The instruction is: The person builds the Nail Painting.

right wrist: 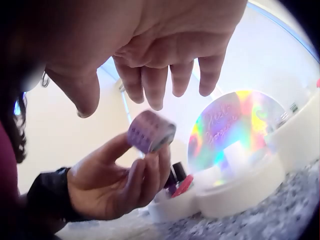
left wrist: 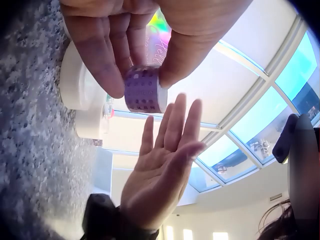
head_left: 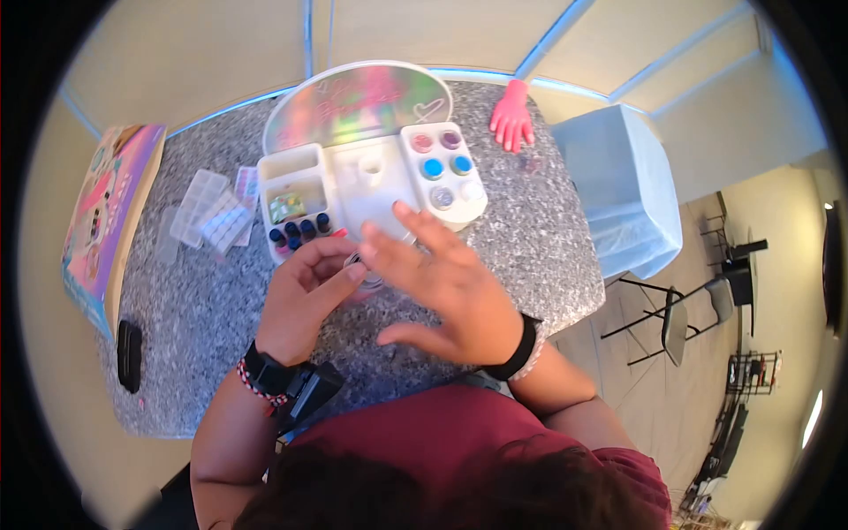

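Observation:
My left hand (head_left: 300, 300) pinches a small purple roll (left wrist: 143, 89) between thumb and fingers, in front of the white nail-art station (head_left: 367, 203). Rows of dark dots run round the roll, and its edge is pale; in the right wrist view the purple roll (right wrist: 148, 131) tilts sideways. Most of it is hidden by fingers in the head view. My right hand (head_left: 450, 291) hovers beside it, fingers spread and thumb out, holding nothing. Dark-capped nail polish bottles (head_left: 300, 231) stand in the station's left tray, just beyond my left hand.
Lidded round pots (head_left: 432, 169) fill the station's right side, below a shiny backboard (head_left: 358, 106). A pink model hand (head_left: 512, 119) lies at the back right. Leftward are a clear divided case (head_left: 201, 199), a colourful box (head_left: 110, 212) and a black case (head_left: 129, 356) on the speckled table.

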Action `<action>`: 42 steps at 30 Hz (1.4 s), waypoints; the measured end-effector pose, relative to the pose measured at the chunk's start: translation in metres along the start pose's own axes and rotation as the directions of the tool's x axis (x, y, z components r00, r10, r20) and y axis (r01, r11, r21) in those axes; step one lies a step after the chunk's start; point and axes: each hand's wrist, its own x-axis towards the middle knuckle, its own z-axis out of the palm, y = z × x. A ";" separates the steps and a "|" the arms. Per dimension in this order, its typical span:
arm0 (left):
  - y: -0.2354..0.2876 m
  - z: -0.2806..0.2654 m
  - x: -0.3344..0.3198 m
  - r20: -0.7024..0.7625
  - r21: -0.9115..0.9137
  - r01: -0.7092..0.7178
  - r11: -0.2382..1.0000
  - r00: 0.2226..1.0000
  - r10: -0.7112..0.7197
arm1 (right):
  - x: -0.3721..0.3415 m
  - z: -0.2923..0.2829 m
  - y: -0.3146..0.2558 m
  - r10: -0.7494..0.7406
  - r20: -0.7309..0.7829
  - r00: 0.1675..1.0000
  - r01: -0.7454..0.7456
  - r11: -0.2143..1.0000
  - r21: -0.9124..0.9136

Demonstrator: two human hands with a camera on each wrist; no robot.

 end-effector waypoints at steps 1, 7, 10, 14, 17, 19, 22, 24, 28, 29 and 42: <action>0.004 0.002 -0.001 -0.022 0.076 0.011 0.997 1.000 -0.009 | 0.001 -0.011 0.010 0.044 -0.091 0.995 -0.045 0.999 -0.013; 0.010 0.009 -0.005 0.050 0.123 0.001 0.992 0.999 -0.007 | -0.025 -0.075 0.181 0.436 -0.324 0.839 -0.540 0.735 -0.410; 0.005 0.005 -0.002 0.082 0.162 -0.036 0.986 0.996 0.022 | -0.042 -0.081 0.244 0.526 -0.273 0.805 -0.592 0.694 -0.408; 0.005 0.004 -0.002 0.076 0.136 -0.034 0.990 0.997 0.023 | -0.033 -0.078 0.230 0.640 -0.254 0.725 -0.685 0.630 -0.366; 0.007 0.006 -0.004 0.022 0.126 -0.021 0.992 1.000 0.018 | -0.007 -0.059 0.134 0.605 -0.276 0.747 -0.571 0.796 0.198; 0.006 0.007 -0.004 0.002 0.111 -0.025 0.994 1.000 0.025 | 0.002 -0.039 0.063 0.501 -0.206 0.840 -0.378 0.815 0.438; 0.007 0.008 -0.004 -0.019 0.076 -0.038 0.996 0.999 0.040 | 0.006 -0.016 0.008 0.180 -0.128 0.975 -0.141 0.954 0.265; 0.006 0.008 -0.005 -0.010 0.059 -0.058 0.997 0.998 0.059 | 0.004 0.003 -0.002 0.145 -0.204 0.968 -0.104 0.974 0.200; 0.005 0.010 -0.008 -0.034 0.083 -0.091 0.992 0.995 0.094 | 0.005 0.017 -0.002 0.118 -0.230 0.966 -0.087 0.986 0.143; 0.003 0.010 -0.007 -0.039 0.092 -0.125 0.988 0.991 0.129 | 0.004 0.017 -0.003 0.116 -0.202 0.972 -0.090 0.987 0.134; 0.011 0.019 -0.020 0.092 0.876 -0.175 0.450 0.975 0.201 | -0.011 0.003 0.001 0.249 -0.088 0.965 -0.226 0.951 0.209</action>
